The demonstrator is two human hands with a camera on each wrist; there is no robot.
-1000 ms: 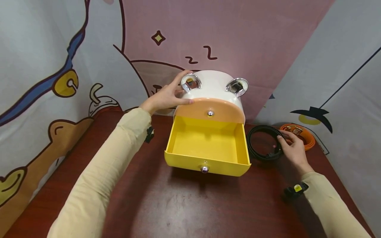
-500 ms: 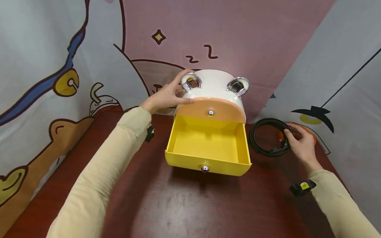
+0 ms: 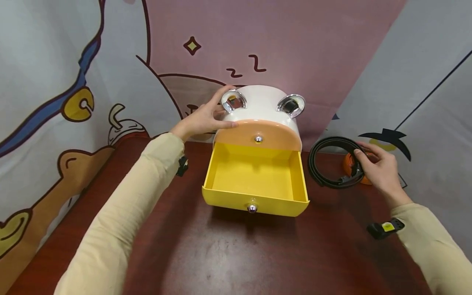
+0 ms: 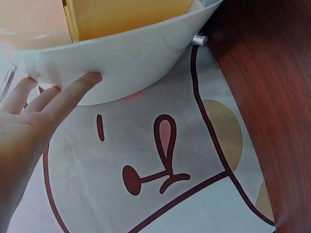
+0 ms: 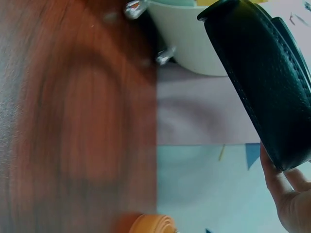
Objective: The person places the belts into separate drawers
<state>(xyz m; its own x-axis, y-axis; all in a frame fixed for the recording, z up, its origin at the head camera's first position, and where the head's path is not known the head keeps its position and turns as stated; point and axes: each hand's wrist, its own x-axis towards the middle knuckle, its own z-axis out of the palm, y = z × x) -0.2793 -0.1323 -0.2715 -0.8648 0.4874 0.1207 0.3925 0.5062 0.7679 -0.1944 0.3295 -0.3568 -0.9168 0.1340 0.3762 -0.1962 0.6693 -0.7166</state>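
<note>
A white storage box [image 3: 263, 98] with silver ears stands at the back of the table. Its yellow lower drawer [image 3: 254, 174] is pulled out with nothing inside, while the orange upper drawer [image 3: 273, 133] is closed. My left hand [image 3: 203, 119] rests on the box's left side, thumb on the front edge; in the left wrist view its fingertips [image 4: 95, 77] touch the white wall. To the right of the box, my right hand [image 3: 380, 166] pinches a coiled black belt [image 3: 318, 174] by its right side, raised above the table. The right wrist view shows the belt [image 5: 262, 82] close up.
An orange coiled belt [image 3: 348, 164] lies on the dark red wooden table [image 3: 228, 254], partly hidden behind the black belt and right hand. A printed cloth [image 3: 295, 45] hangs right behind the box and along both sides.
My right hand has lifted the black belt off the table and moved it slightly right and away, now overlapping the orange belt. The left hand stays on the box.
</note>
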